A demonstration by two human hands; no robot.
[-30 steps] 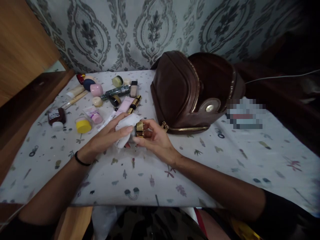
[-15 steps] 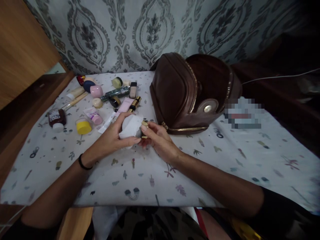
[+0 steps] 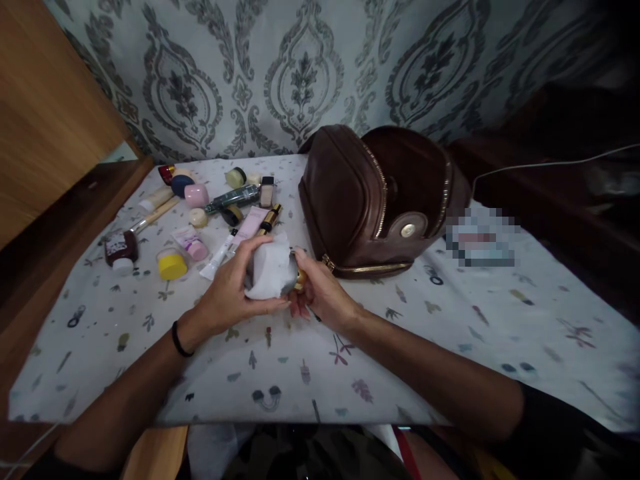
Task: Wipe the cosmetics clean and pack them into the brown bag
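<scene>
My left hand (image 3: 233,290) is closed around a white tissue (image 3: 270,267), which is wrapped about a rounded, greyish bottle (image 3: 289,277). At the bottle's right end, a gold-coloured cap (image 3: 301,279) is pinched in the fingers of my right hand (image 3: 325,287). The tissue and my fingers cover most of the bottle, so its label and full shape are hidden. Both hands hover over the table's near middle. Just beyond them lie a pink tube (image 3: 251,223), a white tube (image 3: 219,255) and a black-and-gold tube (image 3: 271,219).
Right of centre, a brown leather bag (image 3: 345,193) lies with its zip open. Several cosmetics are spread at the left, among them a yellow-lidded jar (image 3: 171,265), a dark red bottle (image 3: 121,250), a pink jar (image 3: 196,195) and a green tube (image 3: 233,198). A blurred-out packet (image 3: 483,238) lies at right.
The bottle has turned in my hands, showing more of its grey side and rounded gold end. My right fingers have shifted over that end. The whole view has tilted slightly.
</scene>
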